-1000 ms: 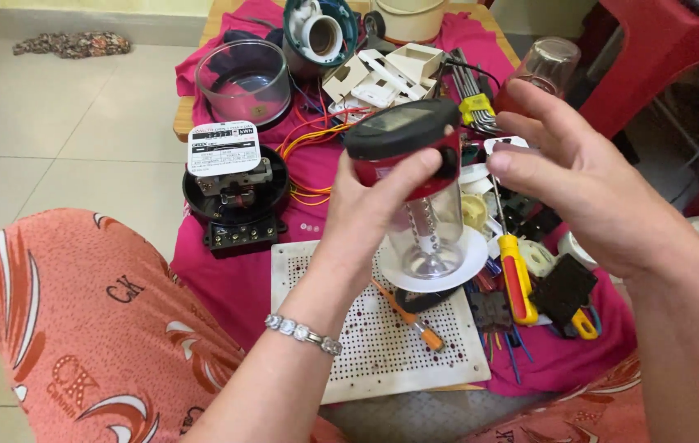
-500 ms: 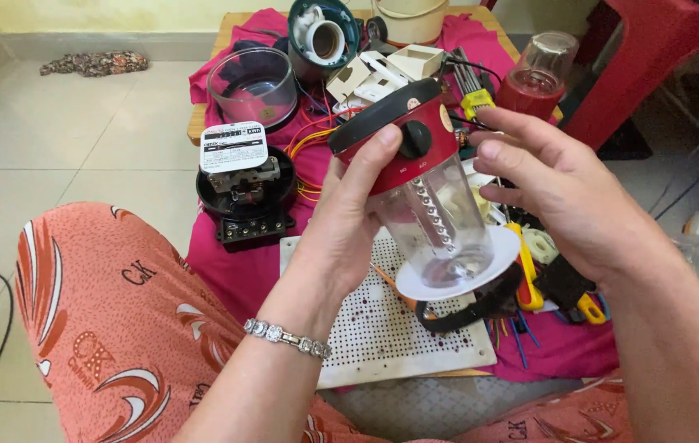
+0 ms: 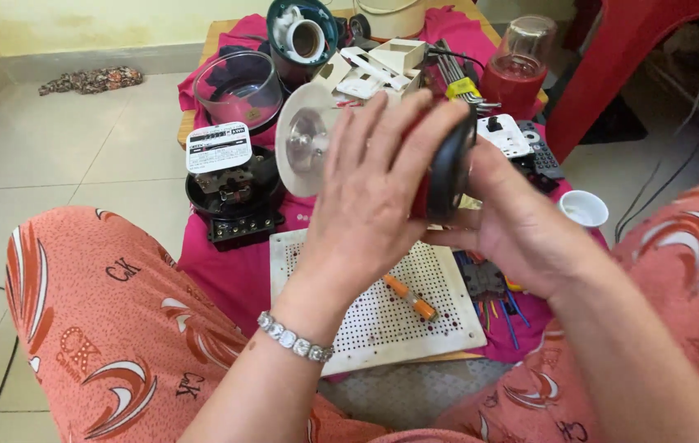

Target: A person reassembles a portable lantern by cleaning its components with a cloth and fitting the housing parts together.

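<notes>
Blender jar [image 3: 316,143] on its side | left hand [image 3: 370,197] wrapped around it | right hand [image 3: 522,234] cupping lid [image 3: 450,168]

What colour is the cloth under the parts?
Bright pink cloth, clearest in the head view beside the white perforated board.

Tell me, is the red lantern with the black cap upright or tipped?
Tipped on its side: the red lantern lies across both hands, white round base facing left.
</notes>
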